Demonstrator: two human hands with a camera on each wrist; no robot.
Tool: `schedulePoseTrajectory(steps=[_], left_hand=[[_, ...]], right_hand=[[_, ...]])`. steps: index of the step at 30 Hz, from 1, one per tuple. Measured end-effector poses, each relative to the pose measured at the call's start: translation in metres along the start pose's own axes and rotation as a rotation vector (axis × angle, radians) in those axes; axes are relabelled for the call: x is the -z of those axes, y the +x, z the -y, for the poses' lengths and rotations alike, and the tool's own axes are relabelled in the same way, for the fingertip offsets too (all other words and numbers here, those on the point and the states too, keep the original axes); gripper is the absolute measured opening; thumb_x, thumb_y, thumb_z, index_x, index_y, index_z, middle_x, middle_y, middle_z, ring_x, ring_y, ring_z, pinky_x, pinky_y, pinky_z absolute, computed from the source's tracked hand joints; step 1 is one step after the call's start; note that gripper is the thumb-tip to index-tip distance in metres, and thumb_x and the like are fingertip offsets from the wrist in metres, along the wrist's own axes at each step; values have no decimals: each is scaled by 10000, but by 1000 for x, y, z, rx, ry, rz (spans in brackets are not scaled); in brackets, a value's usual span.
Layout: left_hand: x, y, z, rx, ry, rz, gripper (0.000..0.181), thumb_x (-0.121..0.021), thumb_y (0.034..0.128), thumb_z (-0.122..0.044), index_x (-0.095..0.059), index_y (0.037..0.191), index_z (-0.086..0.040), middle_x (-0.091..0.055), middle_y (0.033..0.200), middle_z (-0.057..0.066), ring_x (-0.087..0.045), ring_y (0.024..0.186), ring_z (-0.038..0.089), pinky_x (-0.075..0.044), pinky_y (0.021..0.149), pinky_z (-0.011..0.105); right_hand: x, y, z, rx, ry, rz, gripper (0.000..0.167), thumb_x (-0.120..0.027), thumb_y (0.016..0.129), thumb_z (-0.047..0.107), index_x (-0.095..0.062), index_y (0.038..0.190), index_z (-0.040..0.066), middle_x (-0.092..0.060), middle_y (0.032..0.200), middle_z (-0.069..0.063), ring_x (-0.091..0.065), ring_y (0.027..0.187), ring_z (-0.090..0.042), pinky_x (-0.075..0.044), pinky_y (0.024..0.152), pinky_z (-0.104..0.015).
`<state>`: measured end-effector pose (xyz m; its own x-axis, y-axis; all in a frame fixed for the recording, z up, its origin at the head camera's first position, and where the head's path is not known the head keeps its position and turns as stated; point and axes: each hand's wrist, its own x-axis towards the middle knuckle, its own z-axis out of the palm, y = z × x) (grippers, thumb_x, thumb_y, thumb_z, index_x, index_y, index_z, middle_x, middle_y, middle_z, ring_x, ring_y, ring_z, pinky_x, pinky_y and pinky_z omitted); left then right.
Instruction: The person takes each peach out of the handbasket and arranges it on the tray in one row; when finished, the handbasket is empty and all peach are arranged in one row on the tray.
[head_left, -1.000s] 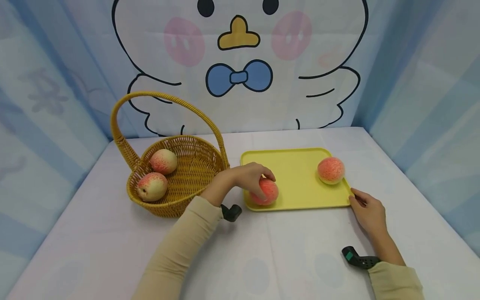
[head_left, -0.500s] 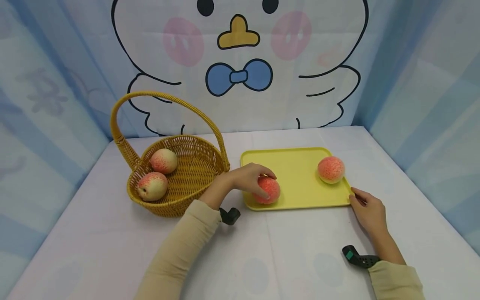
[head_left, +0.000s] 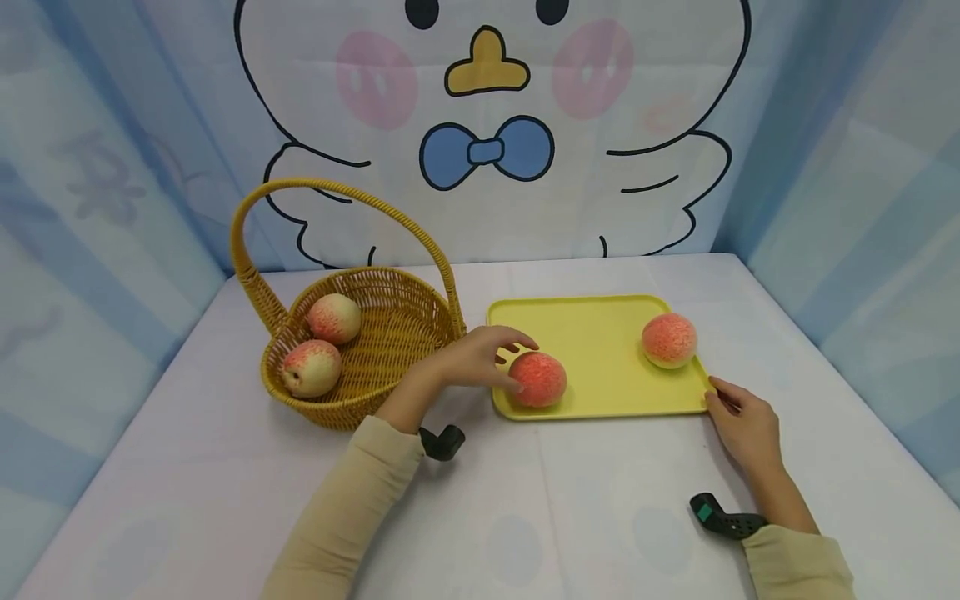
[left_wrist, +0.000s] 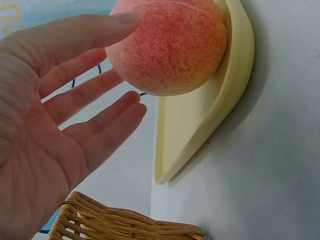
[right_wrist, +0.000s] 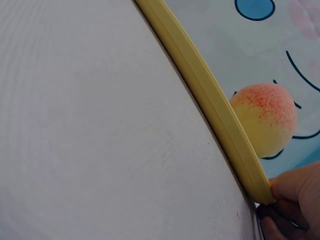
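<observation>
A pink-red peach point(head_left: 538, 380) sits at the left end of the yellow tray point(head_left: 592, 350). Beside it my left hand point(head_left: 474, 358) has its fingers spread and relaxed, and the left wrist view shows the thumb point(left_wrist: 90, 35) overlapping the peach; whether it touches cannot be told. At the tray's near right corner, my right hand point(head_left: 748, 429) pinches the rim between thumb and fingers, as the right wrist view also shows. Another peach point(head_left: 669, 340), pink over yellow, rests at the tray's right end.
A woven basket point(head_left: 397, 333) with a tall arched handle point(head_left: 352, 193) stands left of the tray. Two paler peaches, one behind point(head_left: 334, 318) and one in front point(head_left: 312, 368), lie inside on its left. Printed cloth point(head_left: 487, 217) hangs behind the white table surface.
My left hand has let go of the left peach, its fingers opening and drawing back left. That peach stays on the tray, and my right hand keeps its grip on the corner.
</observation>
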<state>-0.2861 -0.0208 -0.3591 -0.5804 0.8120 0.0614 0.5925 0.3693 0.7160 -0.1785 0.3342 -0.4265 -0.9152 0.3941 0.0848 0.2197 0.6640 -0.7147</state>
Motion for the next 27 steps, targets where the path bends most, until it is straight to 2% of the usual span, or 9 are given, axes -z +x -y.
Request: schedulePoseTrajectory(steps=[5, 11, 18, 27], left_hand=[[-4, 1, 0, 0, -51, -7, 474, -725, 767, -32, -546, 1206, -9, -532, 1218, 80, -511, 1096, 215, -465, 863, 327], [-10, 7, 2, -1, -65, -38, 438, -717, 775, -28, -566, 1186, -17, -541, 1200, 71, -515, 1087, 190, -474, 823, 254], [-16, 18, 4, -3, -70, -59, 443, -730, 770, -49, -576, 1185, -37, -552, 1185, 51, -520, 1072, 170, -475, 804, 226], [-22, 35, -1, -7, -57, -77, 447, -730, 771, -54, -575, 1190, -35, -556, 1181, 65, -522, 1066, 194, -476, 791, 213]], right_hand=[[0, 0, -1, -7, 2, -1, 424, -448, 960, 190, -456, 1309, -52, -461, 1281, -277, -422, 1174, -424, -382, 919, -502], [-1, 0, 0, -17, 2, -4, 419, -449, 961, 179, -452, 1314, -48, -455, 1290, -272, -417, 1183, -419, -380, 925, -495], [-1, 0, 1, -17, -2, -3, 415, -450, 961, 168, -450, 1315, -49, -455, 1290, -272, -419, 1181, -418, -382, 925, -494], [0, -1, 1, -31, 5, 4, 425, -450, 964, 187, -446, 1320, -45, -448, 1298, -269, -408, 1192, -417, -372, 934, -496]])
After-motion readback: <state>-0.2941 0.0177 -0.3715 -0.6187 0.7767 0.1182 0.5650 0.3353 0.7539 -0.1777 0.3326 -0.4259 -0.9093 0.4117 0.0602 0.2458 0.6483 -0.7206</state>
